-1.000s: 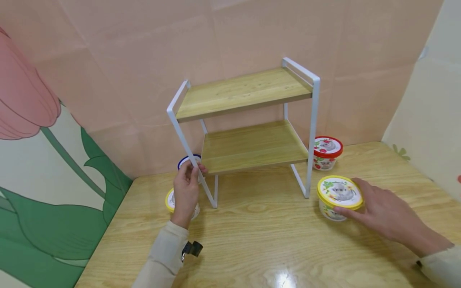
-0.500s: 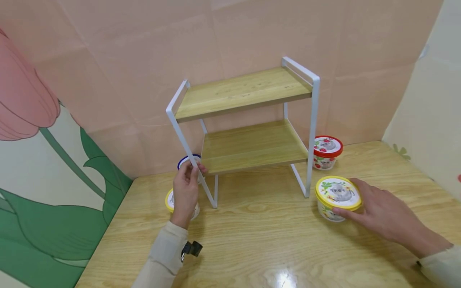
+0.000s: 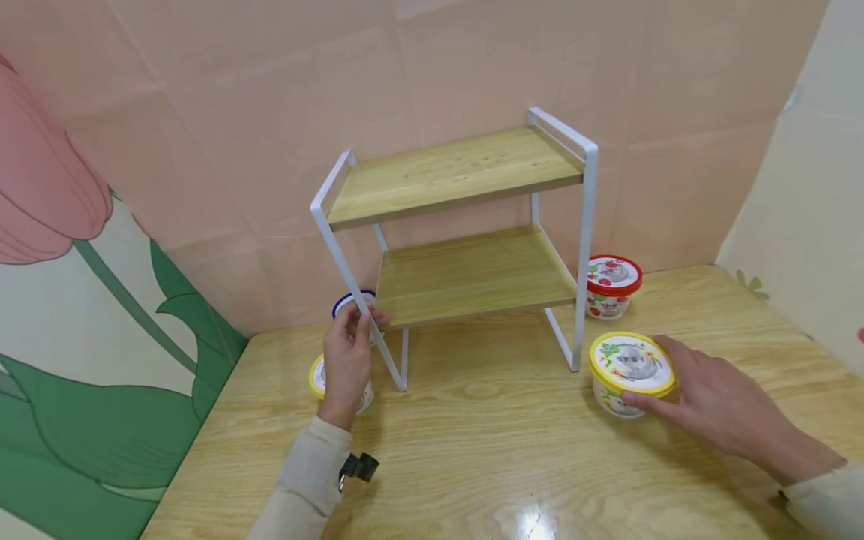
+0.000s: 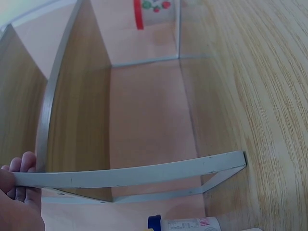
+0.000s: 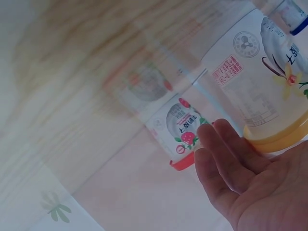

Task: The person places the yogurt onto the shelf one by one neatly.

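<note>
A two-tier wooden shelf rack (image 3: 475,274) with a white metal frame stands on the table. My left hand (image 3: 348,364) grips its left front leg at about the lower board's height; the left wrist view shows fingers (image 4: 21,163) curled around the white bar. On the right, my right hand (image 3: 715,397) holds a paper tub with a yellow lid (image 3: 631,364), thumb on the near side and fingers behind. The right wrist view shows this vanilla-flower tub (image 5: 262,79) against the palm. Whether its base touches the table I cannot tell.
A red-lidded strawberry tub (image 3: 613,285) stands behind, by the rack's right side. Left of the rack are a blue-lidded tub (image 3: 346,301) and another yellow-lidded tub (image 3: 318,377), both partly hidden by my left hand. A pink backdrop (image 3: 270,112) hangs behind the table (image 3: 472,450).
My right hand and the yellow-lidded tub have shifted slightly left, toward the rack. The left hand keeps its hold on the rack's leg.
</note>
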`<state>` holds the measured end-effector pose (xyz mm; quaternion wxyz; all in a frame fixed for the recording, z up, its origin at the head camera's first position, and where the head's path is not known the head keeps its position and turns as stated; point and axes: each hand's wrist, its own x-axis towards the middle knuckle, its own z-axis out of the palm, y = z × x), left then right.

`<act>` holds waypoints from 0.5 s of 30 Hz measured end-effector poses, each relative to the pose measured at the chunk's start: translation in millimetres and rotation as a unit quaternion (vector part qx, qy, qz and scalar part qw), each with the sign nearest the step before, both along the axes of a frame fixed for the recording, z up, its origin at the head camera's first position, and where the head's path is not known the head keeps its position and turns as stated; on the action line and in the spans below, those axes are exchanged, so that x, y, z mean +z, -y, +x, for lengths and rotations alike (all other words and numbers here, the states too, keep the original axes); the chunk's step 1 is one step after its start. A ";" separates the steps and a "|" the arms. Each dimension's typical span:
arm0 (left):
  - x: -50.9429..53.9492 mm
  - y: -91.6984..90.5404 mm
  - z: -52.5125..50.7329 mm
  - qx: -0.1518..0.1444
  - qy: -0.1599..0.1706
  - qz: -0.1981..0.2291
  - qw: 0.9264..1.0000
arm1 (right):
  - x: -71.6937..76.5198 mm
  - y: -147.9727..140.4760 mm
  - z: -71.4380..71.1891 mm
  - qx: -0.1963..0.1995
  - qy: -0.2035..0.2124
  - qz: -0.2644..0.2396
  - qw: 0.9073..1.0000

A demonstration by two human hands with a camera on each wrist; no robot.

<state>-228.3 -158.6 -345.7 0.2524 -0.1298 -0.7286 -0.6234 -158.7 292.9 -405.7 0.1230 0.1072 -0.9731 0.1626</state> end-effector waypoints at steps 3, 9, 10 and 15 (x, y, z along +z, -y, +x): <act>-0.4 0.0 -0.3 0.002 0.001 -0.002 1.000 | -0.4 0.6 0.8 0.002 -0.005 0.002 1.000; 0.1 -0.2 0.4 0.002 0.011 0.000 1.000 | 0.5 2.8 2.7 0.006 -0.013 0.004 1.000; 0.2 -0.3 0.6 0.002 0.012 0.000 1.000 | 0.7 3.1 3.0 0.006 -0.014 0.003 1.000; 0.4 -0.1 0.5 0.005 0.015 -0.005 1.000 | 1.0 4.2 3.8 0.009 -0.014 0.003 1.000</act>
